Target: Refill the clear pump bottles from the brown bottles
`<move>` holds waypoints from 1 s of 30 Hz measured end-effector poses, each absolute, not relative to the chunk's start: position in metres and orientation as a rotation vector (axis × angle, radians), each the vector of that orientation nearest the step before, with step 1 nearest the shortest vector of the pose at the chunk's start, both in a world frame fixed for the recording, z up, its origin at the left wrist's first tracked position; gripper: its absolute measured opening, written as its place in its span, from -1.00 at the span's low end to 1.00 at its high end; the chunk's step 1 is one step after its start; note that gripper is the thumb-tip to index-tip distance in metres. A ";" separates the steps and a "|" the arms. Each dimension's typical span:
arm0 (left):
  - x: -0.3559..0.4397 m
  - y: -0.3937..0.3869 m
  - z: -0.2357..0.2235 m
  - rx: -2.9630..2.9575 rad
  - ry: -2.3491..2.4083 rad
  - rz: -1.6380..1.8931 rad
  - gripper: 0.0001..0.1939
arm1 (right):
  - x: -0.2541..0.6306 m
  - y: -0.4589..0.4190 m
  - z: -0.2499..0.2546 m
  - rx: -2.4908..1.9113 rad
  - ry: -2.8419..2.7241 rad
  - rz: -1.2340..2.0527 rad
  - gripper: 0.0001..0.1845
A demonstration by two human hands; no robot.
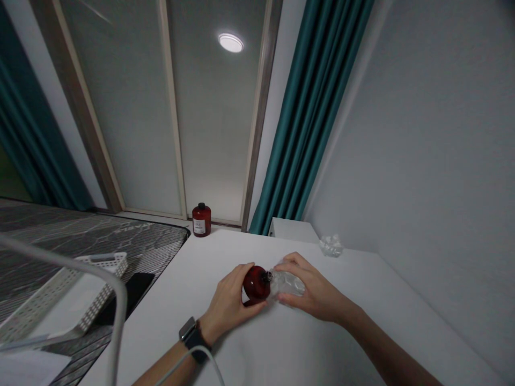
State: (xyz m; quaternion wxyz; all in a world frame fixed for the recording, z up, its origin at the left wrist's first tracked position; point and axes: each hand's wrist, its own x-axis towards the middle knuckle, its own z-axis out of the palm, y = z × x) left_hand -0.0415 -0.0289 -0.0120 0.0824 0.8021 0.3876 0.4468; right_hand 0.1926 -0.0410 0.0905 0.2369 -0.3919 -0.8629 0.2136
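Note:
My left hand (pixel 227 297), with a dark watch on its wrist, is wrapped round a round-shouldered amber bottle (pixel 256 284). The bottle's narrow neck points right and appears uncapped. In my right hand (pixel 317 292) is a clear, crinkled plastic piece (pixel 292 284), held between thumb and fingers. Its left end is up against the bottle's neck; I cannot tell whether it is a soft bottle or a wrapper. Both hands are low over the white table (pixel 265 343). A similar amber bottle (pixel 201 221), labelled and with a black cap, stands upright at the table's far left corner.
Crumpled clear plastic (pixel 331 245) lies by the wall at the back right. Beside it is a white box (pixel 293 229). A white perforated basket (pixel 60 292) and a black flat object (pixel 137 289) lie left. A pale curved tube (pixel 119 321) crosses the near left.

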 end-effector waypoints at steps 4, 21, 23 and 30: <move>-0.041 -0.029 -0.012 2.399 1.153 1.342 -0.21 | 0.192 -0.041 0.092 -1.088 -2.376 0.590 -0.56; -0.041 -0.030 -0.013 2.354 1.160 1.292 -0.22 | 0.189 -0.040 0.096 -1.066 -2.379 0.617 -0.56; -0.041 -0.030 -0.013 2.352 1.156 1.295 -0.22 | 0.189 -0.040 0.096 -1.058 -2.384 0.617 -0.56; -0.041 -0.029 -0.012 2.346 1.154 1.318 -0.21 | 0.189 -0.039 0.096 -1.053 -2.392 0.600 -0.56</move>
